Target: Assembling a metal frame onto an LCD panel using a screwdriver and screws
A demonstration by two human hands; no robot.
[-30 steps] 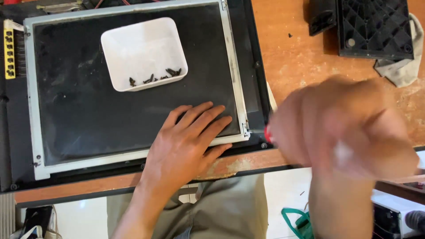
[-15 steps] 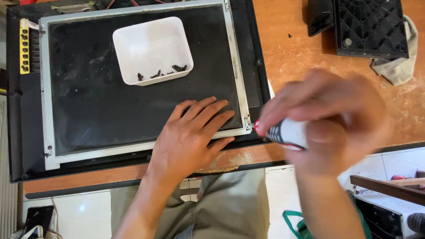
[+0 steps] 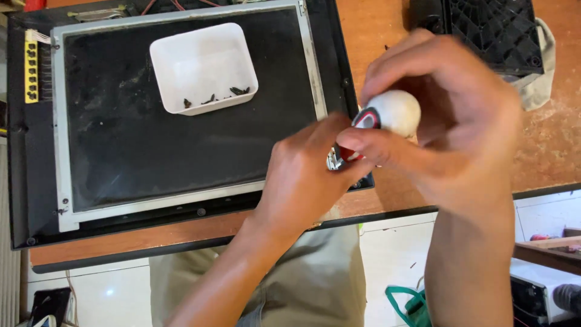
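Observation:
A dark flat panel in a metal frame lies in a black housing on a wooden bench. My right hand grips a screwdriver by its white and red handle, held upright over the panel's near right corner. My left hand rests at that same corner, with its fingers closed around the lower red part of the screwdriver. The tip is hidden behind my fingers. On the panel stands a small white tray with several dark screws inside.
A black ribbed plastic part lies at the far right on a grey cloth. A yellow connector strip sits at the housing's left edge. The bench's front edge runs just below the housing; the floor and a green bag lie beyond.
My right hand has brought the screwdriver in to the panel's near right corner. My left hand has lifted off the panel, slid right and closed around the tool's lower part.

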